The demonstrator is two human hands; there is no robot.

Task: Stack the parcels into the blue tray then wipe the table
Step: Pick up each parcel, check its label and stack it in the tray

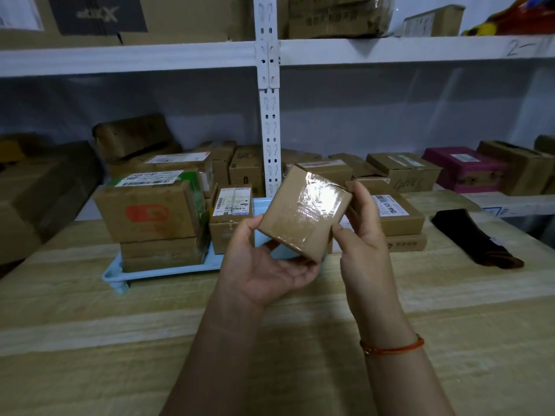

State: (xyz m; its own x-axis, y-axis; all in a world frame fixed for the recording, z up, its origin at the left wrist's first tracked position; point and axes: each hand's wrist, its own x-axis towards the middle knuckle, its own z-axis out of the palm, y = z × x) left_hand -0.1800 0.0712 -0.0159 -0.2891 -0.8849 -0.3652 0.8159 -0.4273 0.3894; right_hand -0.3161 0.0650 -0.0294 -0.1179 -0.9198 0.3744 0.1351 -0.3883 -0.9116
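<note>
Gripping a tilted, tape-glossed brown parcel (303, 213) between both hands (270, 265)

Left hand (264, 271) and right hand (365, 235) hold a taped parcel (303, 216) tilted above the blue tray (162, 273) near the worktop's (120, 340) far edge.

Person, head view: two bare forearms, no sleeves in sight. Left hand (264, 265) wore no ring, watch or band. Right hand (365, 244) likewise showed no rings. One thin orange-red cord bracelet (393, 347) circled the right wrist, with a small gold-coloured bead near its left end.
</note>
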